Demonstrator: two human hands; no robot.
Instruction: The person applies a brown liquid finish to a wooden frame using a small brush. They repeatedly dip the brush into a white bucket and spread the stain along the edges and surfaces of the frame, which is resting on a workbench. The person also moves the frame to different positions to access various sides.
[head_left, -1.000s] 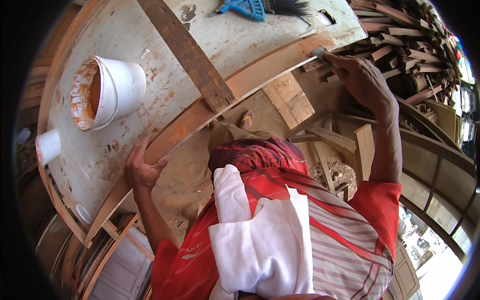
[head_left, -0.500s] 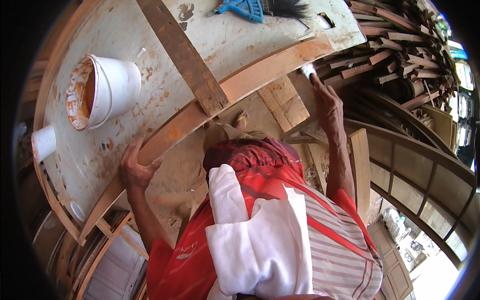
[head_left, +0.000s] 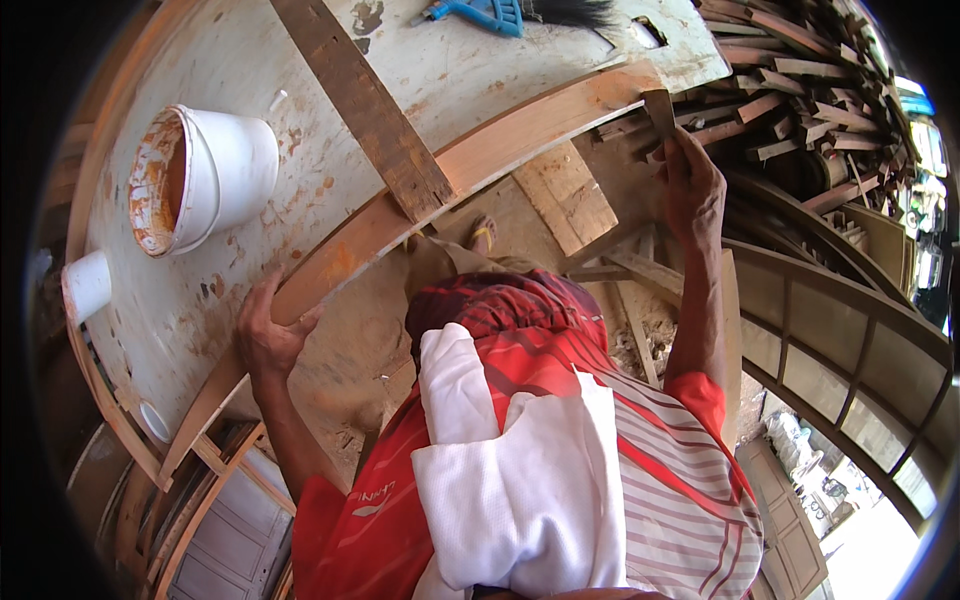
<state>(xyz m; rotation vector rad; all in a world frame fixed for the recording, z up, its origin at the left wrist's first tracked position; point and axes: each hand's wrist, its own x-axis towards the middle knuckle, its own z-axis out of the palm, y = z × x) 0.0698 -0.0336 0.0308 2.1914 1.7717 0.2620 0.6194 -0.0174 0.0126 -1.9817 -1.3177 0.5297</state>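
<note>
A long reddish-brown wooden board (head_left: 545, 125) lies along the near edge of the white, stained table, bent by the lens. My left hand (head_left: 270, 325) is closed round its left end, the thumb beneath and the fingers on the table side. My right hand (head_left: 690, 185) pinches a thin, flat, dark scraper-like blade (head_left: 659, 114) at the board's far right end. The blade's tip is at or very near the board's edge; contact is hard to tell. A darker wooden strip (head_left: 365, 110) crosses the board near its middle.
A white bucket (head_left: 235, 185) with orange-brown residue stands on the left of the tabletop (head_left: 270, 250), a white cup (head_left: 88, 285) beyond it. A blue-handled brush (head_left: 490, 15) lies at the back. Stacked wood offcuts (head_left: 790, 90) fill the right; a framed panel (head_left: 830, 345) leans below.
My right hand has moved up and to the right, carrying the blade to the board's right end. The blade was shining and now looks dark. My left hand has stayed nearly in place.
</note>
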